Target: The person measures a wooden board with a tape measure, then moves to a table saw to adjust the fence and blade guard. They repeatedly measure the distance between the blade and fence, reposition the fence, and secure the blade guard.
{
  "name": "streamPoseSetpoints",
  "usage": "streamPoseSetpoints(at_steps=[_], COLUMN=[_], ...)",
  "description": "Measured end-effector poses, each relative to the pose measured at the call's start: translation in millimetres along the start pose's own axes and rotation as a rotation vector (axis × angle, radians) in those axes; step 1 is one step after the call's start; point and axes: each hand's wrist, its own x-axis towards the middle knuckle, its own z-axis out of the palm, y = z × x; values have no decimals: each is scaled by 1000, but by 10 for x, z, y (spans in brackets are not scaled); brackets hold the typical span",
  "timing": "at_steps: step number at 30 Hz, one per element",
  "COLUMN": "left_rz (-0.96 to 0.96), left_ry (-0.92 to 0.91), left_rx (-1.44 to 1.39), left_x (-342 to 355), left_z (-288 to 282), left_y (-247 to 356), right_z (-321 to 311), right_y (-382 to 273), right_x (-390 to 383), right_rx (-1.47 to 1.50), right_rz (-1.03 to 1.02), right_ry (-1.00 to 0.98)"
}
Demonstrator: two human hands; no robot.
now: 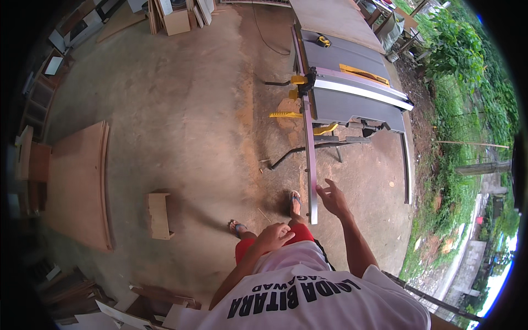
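Observation:
A table saw [352, 55] with a grey top stands ahead of me on the right. Beside the near end of its long front rail [311, 165], my right hand [333, 199] is raised with its fingers apart and nothing in it. Whether a fingertip touches the rail, I cannot tell. My left hand [274, 237] hangs before my waist, fingers loosely bent, with no object seen in it. Across the saw top lies a silver rip fence [363, 92], its yellow-handled clamp [300, 80] on the front rail. Beyond the fence is a yellow throat plate [364, 75].
A yellow and black tape measure [323, 41] rests on the saw top, near a brown board [335, 19]. Dark stand legs [289, 157] spread below. Large wooden panels [80, 184] and a small wooden box [159, 215] lie left. Plants [454, 49] border the concrete floor on the right.

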Motion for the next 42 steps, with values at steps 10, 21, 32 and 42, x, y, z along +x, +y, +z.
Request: streamPoseSetpoints(at_steps=[10, 21, 32, 42], left_rz=[-286, -162, -138, -195], left_ry=[163, -99, -105, -369], left_rx=[137, 512, 482, 670], left_x=[-501, 1592, 3486, 5020], left_z=[-1850, -3833, -5853, -6920], left_y=[-543, 94, 1546, 1508], right_z=[949, 655, 716, 829], right_y=[-232, -2155, -2402, -2715], right_x=[-22, 1476, 3361, 3849], right_rx=[-96, 521, 1855, 1298], right_rz=[134, 0, 510, 961], right_ry=[289, 319, 371, 760])
